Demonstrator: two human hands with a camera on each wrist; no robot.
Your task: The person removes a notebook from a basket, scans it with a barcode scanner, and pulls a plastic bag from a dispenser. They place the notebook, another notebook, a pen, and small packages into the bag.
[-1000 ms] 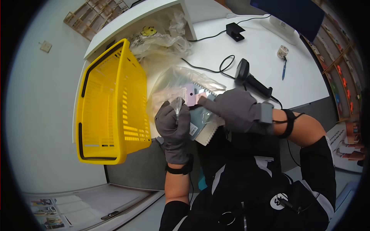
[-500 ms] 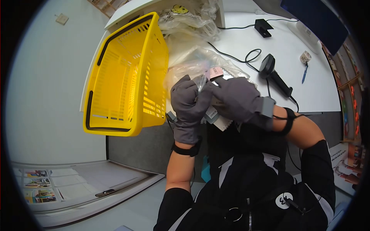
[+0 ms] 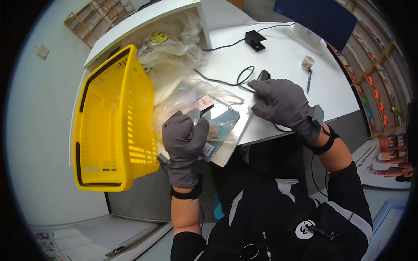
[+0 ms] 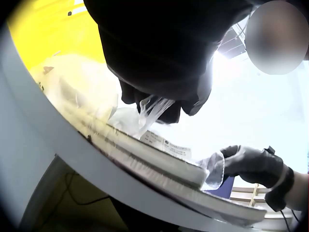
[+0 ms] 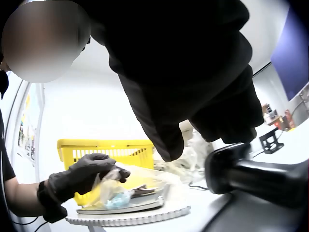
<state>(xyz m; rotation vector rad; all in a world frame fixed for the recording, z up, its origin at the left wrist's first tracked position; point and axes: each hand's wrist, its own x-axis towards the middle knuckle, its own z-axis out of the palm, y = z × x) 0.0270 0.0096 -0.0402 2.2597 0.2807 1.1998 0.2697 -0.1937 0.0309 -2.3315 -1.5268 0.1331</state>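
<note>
My gloved left hand (image 3: 185, 141) grips a bunched part of a clear plastic bag (image 3: 222, 93), and the gathered strands (image 4: 155, 110) stick out between the fingers in the left wrist view. A blue-grey spiral notebook (image 3: 228, 116) lies in the bag beside that hand, with a small pink-labelled item (image 3: 204, 103) on it. Under it is a pale spiral notebook (image 3: 227, 153) near the desk's front edge. My gloved right hand (image 3: 285, 104) hovers over the black barcode scanner (image 5: 263, 176), fingers loosely bent and nothing between them. In the head view this hand hides most of the scanner.
Left of the bag stands a yellow shopping basket (image 3: 124, 143). Crumpled plastic bags (image 3: 174, 54) fill the shelf opening behind. Further back are a black stand (image 3: 254, 40), a monitor (image 3: 318, 19), a tape roll (image 3: 307, 62) and a pen (image 3: 309, 81). A black cable (image 3: 217, 81) crosses the desk.
My right hand has left the bag and notebooks and moved right to above the scanner. My left hand keeps its grip on the plastic. The head view has shifted and swung back.
</note>
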